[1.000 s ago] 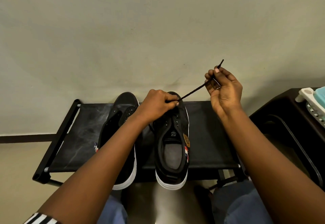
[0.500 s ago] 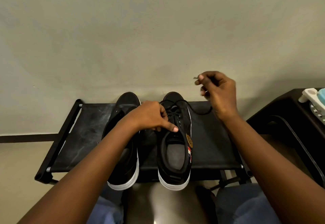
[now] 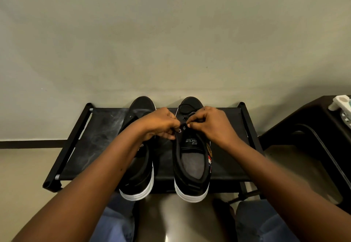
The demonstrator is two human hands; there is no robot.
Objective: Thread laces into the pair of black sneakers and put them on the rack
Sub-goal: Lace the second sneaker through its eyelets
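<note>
A seated person's knees in blue trousers [image 3: 114,222] are nearest the viewer, with both bare forearms reaching forward over them. The forearms lead to a pinch point over the eyelets of the right-hand sneaker [image 3: 191,165]. There the left hand [image 3: 161,123] curls its fingers around the shoe's near-left eyelet edge, and the right hand [image 3: 210,123] pinches what appears to be the black lace [image 3: 191,113] with thumb and forefinger, though the lace tip itself is hidden. Half a second earlier the right hand was raised well to the right of the shoe, drawing the lace out; now it has come down to meet the left hand, their fingertips almost touching. Left of the grip stands the other sneaker [image 3: 138,181], partly covered by the left forearm. Both shoes sit on the black rack [image 3: 79,146], white-soled heels overhanging its near edge. Beyond the grip are the toes, then a plain wall [image 3: 171,42]. Far right stands a dark table [image 3: 303,127].
</note>
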